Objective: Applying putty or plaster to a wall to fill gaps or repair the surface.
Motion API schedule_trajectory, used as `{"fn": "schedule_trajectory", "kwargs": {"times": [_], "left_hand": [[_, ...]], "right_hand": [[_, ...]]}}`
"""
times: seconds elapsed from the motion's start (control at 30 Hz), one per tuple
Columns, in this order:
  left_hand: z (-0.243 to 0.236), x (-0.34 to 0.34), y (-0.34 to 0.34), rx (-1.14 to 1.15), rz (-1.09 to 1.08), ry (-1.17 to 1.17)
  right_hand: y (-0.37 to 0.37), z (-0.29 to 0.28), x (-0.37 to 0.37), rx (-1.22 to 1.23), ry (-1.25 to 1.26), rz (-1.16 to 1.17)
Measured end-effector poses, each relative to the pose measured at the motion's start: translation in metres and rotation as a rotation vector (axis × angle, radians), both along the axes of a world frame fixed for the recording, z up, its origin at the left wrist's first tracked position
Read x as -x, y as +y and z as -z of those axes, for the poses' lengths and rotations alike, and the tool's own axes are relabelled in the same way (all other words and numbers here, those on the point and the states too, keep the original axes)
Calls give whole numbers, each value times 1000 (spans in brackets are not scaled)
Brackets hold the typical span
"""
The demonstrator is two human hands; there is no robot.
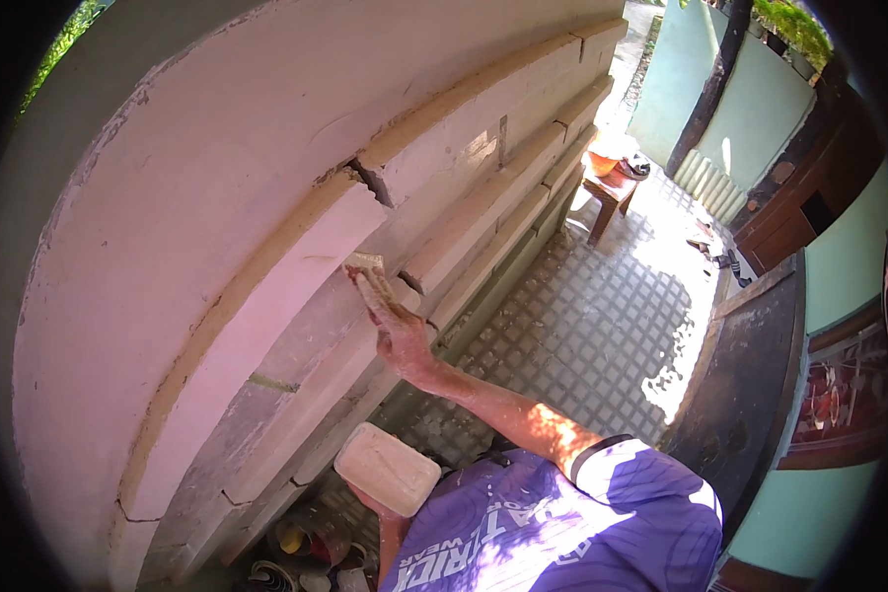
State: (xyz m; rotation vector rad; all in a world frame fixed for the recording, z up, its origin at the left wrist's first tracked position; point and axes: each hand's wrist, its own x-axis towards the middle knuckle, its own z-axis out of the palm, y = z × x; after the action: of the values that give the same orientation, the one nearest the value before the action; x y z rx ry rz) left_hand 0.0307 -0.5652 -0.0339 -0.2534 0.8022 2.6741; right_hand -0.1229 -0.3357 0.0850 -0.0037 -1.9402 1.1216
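The right hand [402, 333] pinches a scraper [367, 261] at the lower edge of the upper ledge [276, 296], which slants lower-left to upper-right; the left hand [375, 502], farther off, supports a rectangular tub [387, 470].

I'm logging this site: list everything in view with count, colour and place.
scraper: 1, pale, centre
tub: 1, whitish, lower centre
ledged wall: 1, pinkish white, left
paved floor: 1, grey, centre right
stool: 1, brown, upper right
items: several, mainly orange, on stool
footwear: several, dark, right
tubular pieces: several, cream, upper right
post: 1, dark, upper right
plants: several, green, upper corners
background walls: several, pale green, right
panels: several, dark brown, right
window: 1, red-brown frame, right
clutter: uncountable, mixed, lower left
shirt: 1, purple and white, bottom
right hand: 1, dusty, holding scraper
left hand: 1, mostly hidden, holding tub
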Motion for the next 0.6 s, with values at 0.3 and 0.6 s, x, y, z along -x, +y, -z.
{"fn": "schedule_trajectory", "kwargs": {"times": [0.3, 0.6], "left_hand": [[10, -4, 14, -22, 54, -60], [11, -4, 36, -8, -8, -64]], "right_hand": [[153, 23, 72, 253, -133, 384], [89, 12, -25, 341, -175, -48]]}}
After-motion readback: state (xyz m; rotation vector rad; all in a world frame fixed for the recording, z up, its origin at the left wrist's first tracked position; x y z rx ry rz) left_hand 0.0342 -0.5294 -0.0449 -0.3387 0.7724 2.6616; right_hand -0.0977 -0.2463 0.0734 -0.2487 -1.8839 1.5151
